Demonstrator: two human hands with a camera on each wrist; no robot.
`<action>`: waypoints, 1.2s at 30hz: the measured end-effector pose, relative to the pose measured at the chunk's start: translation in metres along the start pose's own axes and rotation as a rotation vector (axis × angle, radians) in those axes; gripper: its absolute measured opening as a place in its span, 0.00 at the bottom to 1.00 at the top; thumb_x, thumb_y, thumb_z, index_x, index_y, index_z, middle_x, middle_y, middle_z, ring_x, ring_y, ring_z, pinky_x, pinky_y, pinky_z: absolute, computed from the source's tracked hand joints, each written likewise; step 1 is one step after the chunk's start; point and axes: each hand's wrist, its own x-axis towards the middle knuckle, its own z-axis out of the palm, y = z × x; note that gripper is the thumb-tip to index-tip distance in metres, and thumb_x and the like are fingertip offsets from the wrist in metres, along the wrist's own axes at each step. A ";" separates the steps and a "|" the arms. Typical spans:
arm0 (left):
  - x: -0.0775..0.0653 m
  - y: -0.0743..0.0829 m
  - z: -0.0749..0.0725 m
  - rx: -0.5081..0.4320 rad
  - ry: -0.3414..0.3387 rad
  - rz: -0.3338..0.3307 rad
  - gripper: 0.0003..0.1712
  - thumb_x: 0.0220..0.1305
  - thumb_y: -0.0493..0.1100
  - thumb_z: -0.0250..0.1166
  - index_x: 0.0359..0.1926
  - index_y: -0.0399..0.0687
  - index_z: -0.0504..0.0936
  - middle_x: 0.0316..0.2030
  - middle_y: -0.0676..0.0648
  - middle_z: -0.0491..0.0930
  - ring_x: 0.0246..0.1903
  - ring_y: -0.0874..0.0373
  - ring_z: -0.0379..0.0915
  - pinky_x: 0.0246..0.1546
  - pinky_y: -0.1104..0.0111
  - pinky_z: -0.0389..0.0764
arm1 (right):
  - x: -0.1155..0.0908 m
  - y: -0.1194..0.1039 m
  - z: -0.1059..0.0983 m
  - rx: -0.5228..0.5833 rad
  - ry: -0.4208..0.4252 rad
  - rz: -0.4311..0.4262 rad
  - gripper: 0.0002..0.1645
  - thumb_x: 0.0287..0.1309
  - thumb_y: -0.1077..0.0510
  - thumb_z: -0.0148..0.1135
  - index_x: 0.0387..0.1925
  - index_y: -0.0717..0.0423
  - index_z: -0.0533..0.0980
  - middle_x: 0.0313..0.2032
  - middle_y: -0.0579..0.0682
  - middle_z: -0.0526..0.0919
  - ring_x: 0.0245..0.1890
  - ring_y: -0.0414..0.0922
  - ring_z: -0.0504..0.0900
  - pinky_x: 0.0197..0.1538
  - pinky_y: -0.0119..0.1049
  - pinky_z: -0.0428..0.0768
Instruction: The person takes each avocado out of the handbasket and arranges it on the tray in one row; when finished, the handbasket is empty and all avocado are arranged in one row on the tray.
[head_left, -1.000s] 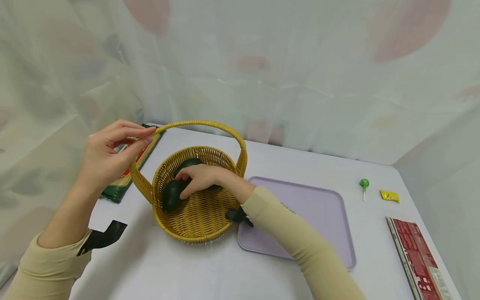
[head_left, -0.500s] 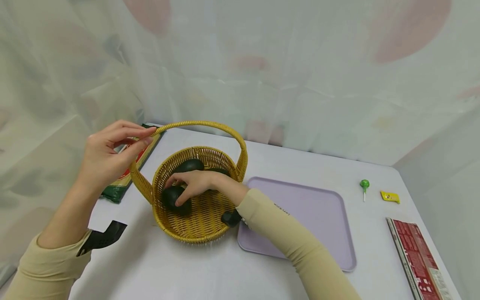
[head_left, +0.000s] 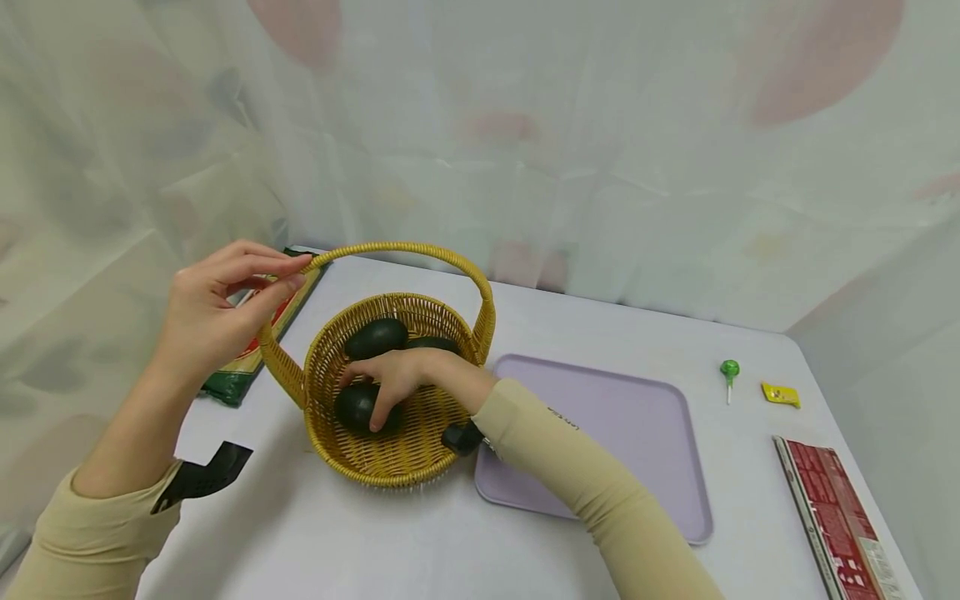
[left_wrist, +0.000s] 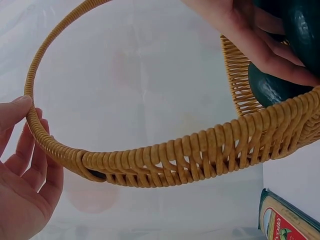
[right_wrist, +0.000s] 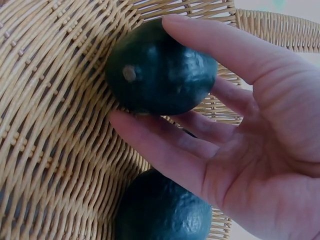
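A yellow woven basket (head_left: 390, 477) stands left of the tray, its arched handle (head_left: 408, 247) raised. My left hand (head_left: 213, 304) pinches the left side of that handle between thumb and fingertips. Inside the basket, my right hand (head_left: 401, 373) holds a dark green avocado (head_left: 352, 407) near the left wall. The right wrist view shows thumb and fingers on opposite sides of this avocado (right_wrist: 160, 72), with its stem scar exposed. Behind the hand lie a second avocado (head_left: 377, 337) and a third avocado (head_left: 435, 342), the latter partly hidden by the wrist.
A lilac tray (head_left: 615, 417) lies right of the basket, under the right forearm. Farther right are a green lollipop (head_left: 729, 368), a yellow wrapped sweet (head_left: 781, 394) and a red package (head_left: 836, 508). A green-and-tan packet (head_left: 238, 375) lies behind the left hand.
My right hand has shifted nearer and slightly right inside the basket, its avocado moving and turning with it. The avocados behind are more exposed. My left hand stays on the handle.
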 end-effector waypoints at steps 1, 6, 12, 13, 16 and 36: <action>0.000 0.000 0.000 -0.001 -0.001 0.000 0.16 0.50 0.18 0.67 0.41 0.30 0.86 0.36 0.52 0.82 0.37 0.64 0.75 0.38 0.81 0.76 | 0.000 0.000 0.000 0.001 -0.002 0.001 0.45 0.50 0.52 0.75 0.68 0.39 0.64 0.64 0.40 0.67 0.57 0.35 0.67 0.55 0.28 0.69; 0.000 0.000 0.000 0.004 -0.003 0.000 0.16 0.50 0.18 0.67 0.41 0.30 0.86 0.36 0.52 0.82 0.38 0.65 0.75 0.39 0.81 0.76 | 0.001 0.000 0.000 -0.009 -0.003 0.007 0.45 0.49 0.52 0.76 0.68 0.37 0.64 0.64 0.40 0.67 0.57 0.35 0.67 0.53 0.27 0.70; 0.001 -0.001 0.001 0.002 0.002 -0.001 0.16 0.50 0.19 0.67 0.41 0.30 0.86 0.36 0.52 0.83 0.37 0.65 0.76 0.39 0.81 0.76 | -0.001 0.000 0.000 -0.048 0.001 0.001 0.44 0.49 0.50 0.76 0.67 0.36 0.65 0.64 0.41 0.67 0.57 0.35 0.67 0.54 0.28 0.69; 0.001 -0.001 0.001 0.001 0.003 -0.002 0.15 0.50 0.19 0.67 0.41 0.30 0.86 0.36 0.52 0.83 0.37 0.65 0.76 0.39 0.81 0.76 | -0.001 0.001 -0.001 -0.055 0.000 -0.004 0.44 0.49 0.50 0.76 0.67 0.36 0.65 0.64 0.41 0.67 0.57 0.36 0.67 0.54 0.27 0.69; 0.001 -0.001 0.001 0.002 0.003 -0.004 0.16 0.50 0.19 0.67 0.41 0.30 0.86 0.36 0.53 0.83 0.37 0.65 0.76 0.39 0.81 0.76 | -0.003 0.000 -0.002 -0.067 -0.003 -0.017 0.44 0.49 0.49 0.76 0.66 0.36 0.65 0.63 0.41 0.68 0.58 0.36 0.67 0.53 0.27 0.69; 0.001 -0.003 0.000 0.001 -0.002 0.007 0.15 0.51 0.19 0.67 0.42 0.29 0.86 0.36 0.53 0.82 0.37 0.65 0.76 0.40 0.82 0.76 | -0.040 -0.007 -0.013 -0.079 0.046 -0.158 0.45 0.50 0.50 0.75 0.68 0.41 0.64 0.62 0.40 0.70 0.59 0.34 0.68 0.56 0.26 0.68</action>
